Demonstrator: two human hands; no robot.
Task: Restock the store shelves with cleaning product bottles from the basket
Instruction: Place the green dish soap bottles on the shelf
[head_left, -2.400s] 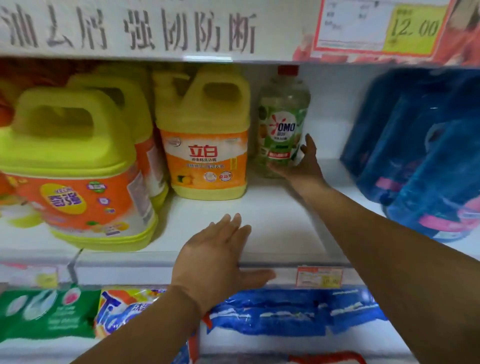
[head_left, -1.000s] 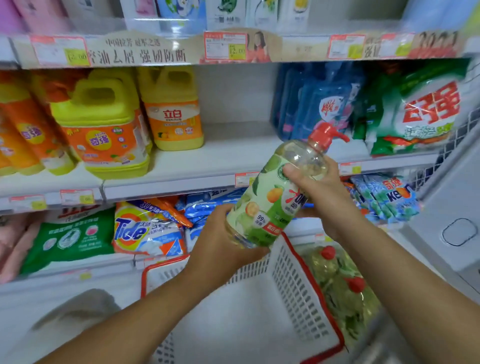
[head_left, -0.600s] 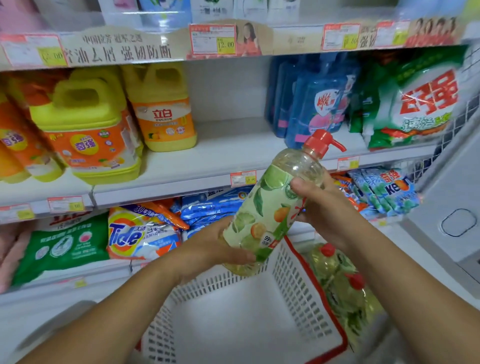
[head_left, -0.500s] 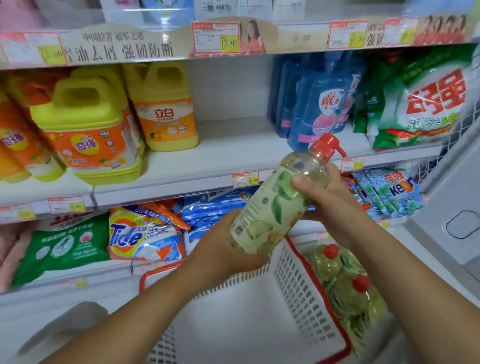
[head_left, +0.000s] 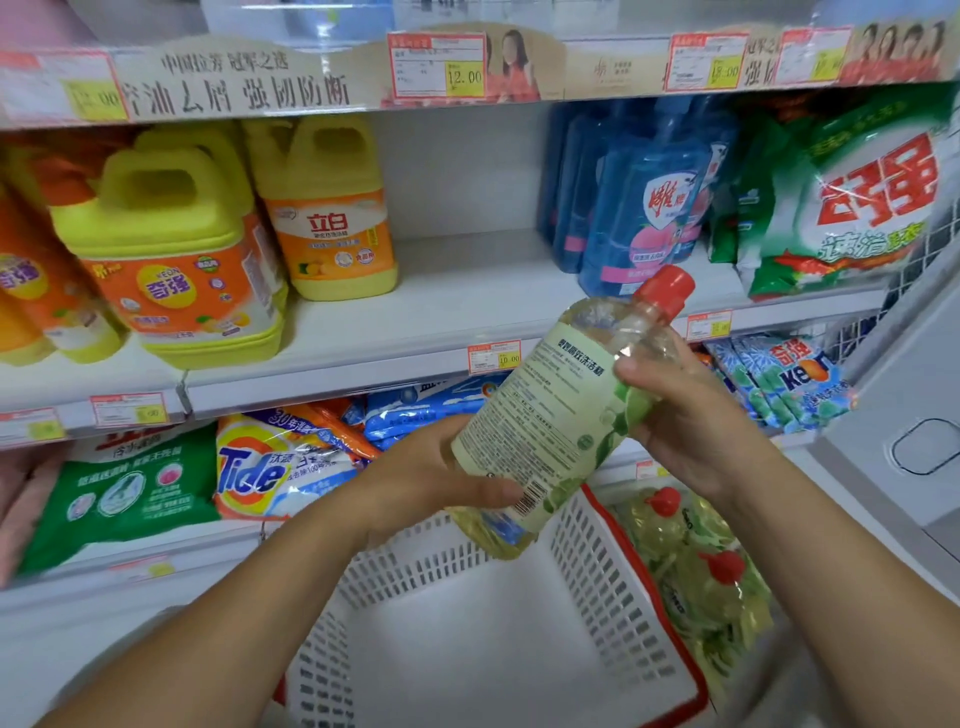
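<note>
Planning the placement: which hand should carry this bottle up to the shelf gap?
Right, probably. The right hand grips the bottle high, nearer the bare shelf; the left hand wraps its base, which must land first.

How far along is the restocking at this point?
Done: little to show; the shelf gap between the yellow jug and the blue pouches holds no bottle. In hand: the left hand and right hand hold a red-capped detergent bottle tilted above the white basket. Left: shelving it, then the red-capped bottles lying right of the basket.
</note>
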